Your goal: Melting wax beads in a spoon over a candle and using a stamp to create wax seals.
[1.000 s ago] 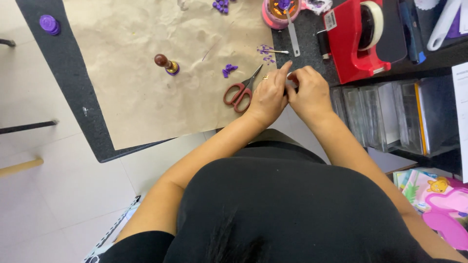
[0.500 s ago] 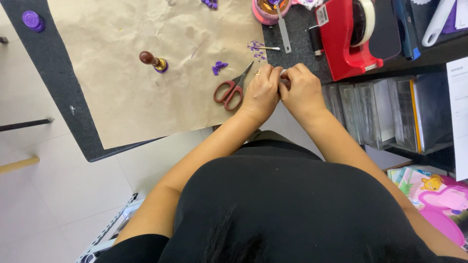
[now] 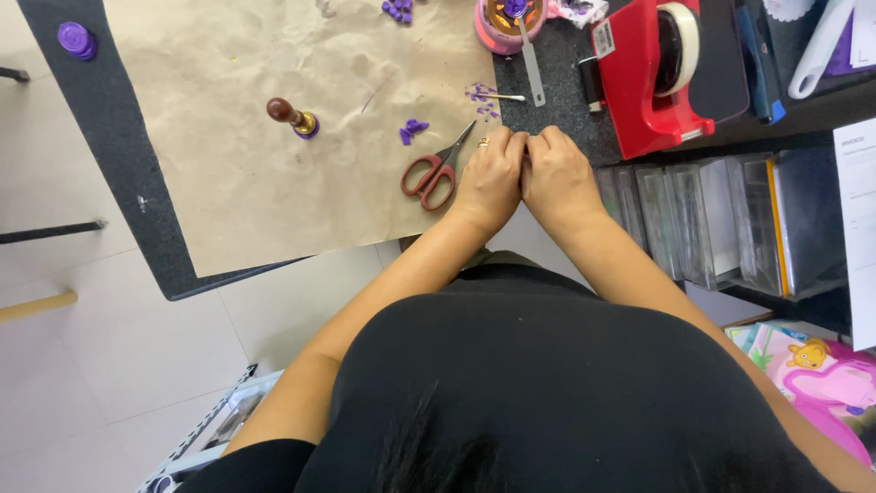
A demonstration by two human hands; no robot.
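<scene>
Brown kraft paper (image 3: 274, 164) lies under our left hand (image 3: 491, 175) and right hand (image 3: 557, 178), pressed together as before, fingertips pinching something too small to identify. Red-handled scissors (image 3: 433, 173) remain just left of the pinch, untouched.

The single head-worn camera looks steeply down over the person's black-clad chest, close above the dark speckled table (image 3: 109, 137). It faces forward across the crumpled brown paper sheet (image 3: 274, 183), with white floor tiles (image 3: 91, 365) at left.
</scene>
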